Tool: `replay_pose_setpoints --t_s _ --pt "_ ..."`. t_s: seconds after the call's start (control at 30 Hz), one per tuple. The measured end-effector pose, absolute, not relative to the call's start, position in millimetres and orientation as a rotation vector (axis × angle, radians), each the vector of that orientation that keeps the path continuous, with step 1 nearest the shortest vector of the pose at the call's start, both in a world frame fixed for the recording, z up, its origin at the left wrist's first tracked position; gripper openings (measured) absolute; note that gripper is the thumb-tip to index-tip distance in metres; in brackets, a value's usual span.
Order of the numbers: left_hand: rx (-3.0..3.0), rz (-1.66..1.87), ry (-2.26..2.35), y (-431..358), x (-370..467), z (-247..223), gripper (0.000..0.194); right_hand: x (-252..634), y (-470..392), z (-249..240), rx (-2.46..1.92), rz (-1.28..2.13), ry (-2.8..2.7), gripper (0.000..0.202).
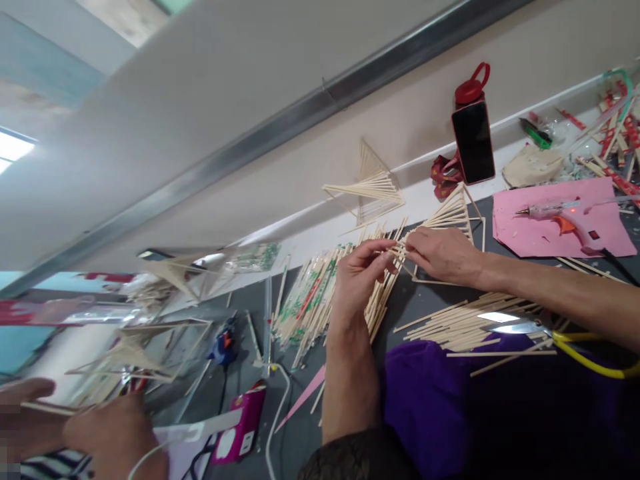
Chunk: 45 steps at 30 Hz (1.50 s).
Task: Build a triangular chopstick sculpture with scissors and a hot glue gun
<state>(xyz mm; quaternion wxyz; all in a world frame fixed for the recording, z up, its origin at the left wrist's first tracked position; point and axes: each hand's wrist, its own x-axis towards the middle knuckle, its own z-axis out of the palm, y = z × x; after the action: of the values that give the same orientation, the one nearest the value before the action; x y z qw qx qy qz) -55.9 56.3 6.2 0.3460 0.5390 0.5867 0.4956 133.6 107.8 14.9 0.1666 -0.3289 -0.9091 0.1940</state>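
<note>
My left hand is closed in a pinch at the left corner of a frame built of thin wooden chopsticks. My right hand meets it there, its fingers pressed together on the same corner. The fingertips nearly touch and hide the exact joint. Behind my right hand, the frame's slanting row of sticks fans up to a peak. Loose chopsticks lie beneath and beside my left hand. Below my right forearm, scissors with yellow handles rest across another pile of chopsticks.
A hot glue gun lies on pink paper at right. A phone leans against a red-capped bottle. A finished-looking stick model stands by the wall. At left, a co-worker's hands hold a stick near another model.
</note>
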Motion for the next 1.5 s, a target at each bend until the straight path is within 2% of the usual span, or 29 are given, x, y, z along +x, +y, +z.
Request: replay_pose_setpoints --t_s 0.43,0.63,0.73,0.9,1.07,1.17,1.3,1.43,1.5 --pt "1.413 1.269 1.627 60.0 -51.4 11.3 0.023 151.2 97.7 35.5 -1.059 0.659 -2.642 0.031" --pt "1.415 1.290 1.632 61.3 -47.9 12.7 0.018 183.0 61.4 6.2 -1.000 0.758 -3.032 0.027" --pt "1.398 1.320 1.650 62.8 -47.3 11.2 0.019 197.5 52.2 -3.8 -1.016 0.767 -3.042 0.028" --pt "1.368 1.350 1.662 64.0 -46.3 10.7 0.018 261.9 70.7 -0.6 -1.374 0.685 -2.641 0.025" --pt "1.370 1.341 1.637 63.5 -46.7 11.1 0.021 344.9 112.0 -20.6 -2.047 0.320 -2.074 0.027" --pt "1.382 1.365 1.616 64.1 -47.0 10.0 0.020 360.4 128.4 -33.4 -2.140 0.460 -2.051 0.028" --pt "1.374 1.376 1.607 65.0 -47.5 8.5 0.020 358.8 136.6 -36.1 -2.202 0.635 -1.897 0.020" --pt "1.385 1.361 1.581 65.0 -48.8 8.5 0.020 367.4 134.8 -38.6 -1.875 1.019 -1.438 0.022" --pt "1.398 1.356 1.575 64.9 -49.1 8.8 0.020 372.3 132.5 -40.8 -1.733 1.062 -1.296 0.020"
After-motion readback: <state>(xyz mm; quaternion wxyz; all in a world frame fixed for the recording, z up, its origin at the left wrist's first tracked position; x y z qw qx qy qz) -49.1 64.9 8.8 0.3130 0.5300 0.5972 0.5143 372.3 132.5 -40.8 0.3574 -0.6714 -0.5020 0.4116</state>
